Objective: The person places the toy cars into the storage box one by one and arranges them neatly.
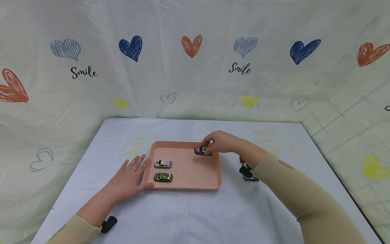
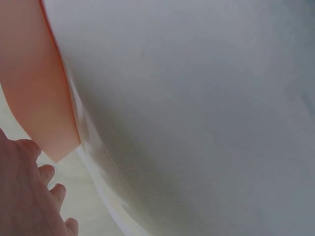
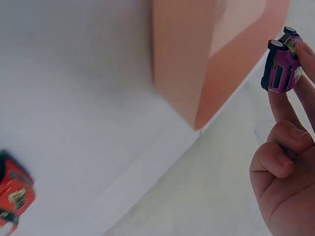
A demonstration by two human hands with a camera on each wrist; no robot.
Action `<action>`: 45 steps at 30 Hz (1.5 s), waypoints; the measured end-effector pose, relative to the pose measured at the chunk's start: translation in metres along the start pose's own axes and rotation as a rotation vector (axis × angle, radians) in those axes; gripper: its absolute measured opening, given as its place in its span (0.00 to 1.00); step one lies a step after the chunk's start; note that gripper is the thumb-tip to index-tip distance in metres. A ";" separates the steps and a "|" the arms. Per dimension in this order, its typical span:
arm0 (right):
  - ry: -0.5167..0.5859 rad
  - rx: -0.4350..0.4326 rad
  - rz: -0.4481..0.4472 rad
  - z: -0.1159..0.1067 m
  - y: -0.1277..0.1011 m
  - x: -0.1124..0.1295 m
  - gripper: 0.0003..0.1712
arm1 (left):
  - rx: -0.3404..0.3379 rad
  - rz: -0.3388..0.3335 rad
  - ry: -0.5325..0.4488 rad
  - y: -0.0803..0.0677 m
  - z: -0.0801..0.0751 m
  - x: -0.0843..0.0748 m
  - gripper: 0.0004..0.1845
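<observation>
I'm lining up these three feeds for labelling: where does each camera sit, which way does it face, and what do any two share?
Head: worn on the head, facing forward and down at the table, pink tray and toy cars; both hands and sleeved forearms show.
Left wrist: on the left wrist, close over the cloth and a tray corner; left hand at the edge.
Right wrist: on the right wrist, facing the tray; right hand pinches the purple car; a red car lies left.
Shared: head and right wrist both show the purple car.

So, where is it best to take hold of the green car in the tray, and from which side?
Pinch the green car across its two long sides, coming from above. It stands on its wheels, lengthwise across the tray, with the white car close behind it, so the top is probably the freest approach.
</observation>
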State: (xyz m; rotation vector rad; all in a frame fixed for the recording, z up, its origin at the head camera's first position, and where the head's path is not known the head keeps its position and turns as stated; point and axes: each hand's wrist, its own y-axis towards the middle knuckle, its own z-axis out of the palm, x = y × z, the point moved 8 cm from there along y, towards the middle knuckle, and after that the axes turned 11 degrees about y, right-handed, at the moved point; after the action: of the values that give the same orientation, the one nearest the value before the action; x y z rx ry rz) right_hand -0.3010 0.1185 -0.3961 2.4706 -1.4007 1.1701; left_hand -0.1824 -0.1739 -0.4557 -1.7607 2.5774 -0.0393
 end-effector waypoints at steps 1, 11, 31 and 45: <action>-0.005 0.005 -0.013 0.002 0.004 0.004 0.16 | -0.004 -0.001 -0.001 0.000 0.001 0.001 0.55; 0.012 0.057 -0.087 0.027 0.043 0.039 0.17 | 0.013 -0.005 -0.008 0.001 0.004 0.002 0.55; -0.139 0.095 -0.088 0.075 0.096 0.069 0.18 | 0.010 -0.003 -0.009 0.001 0.002 0.002 0.54; -0.267 0.084 -0.085 0.091 0.108 0.074 0.18 | 0.038 -0.004 0.008 0.000 0.002 0.003 0.54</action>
State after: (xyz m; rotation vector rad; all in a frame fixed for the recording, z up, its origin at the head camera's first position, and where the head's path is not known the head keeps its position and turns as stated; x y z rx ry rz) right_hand -0.3083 -0.0331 -0.4443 2.8012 -1.3105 0.9288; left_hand -0.1833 -0.1765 -0.4581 -1.7565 2.5606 -0.0945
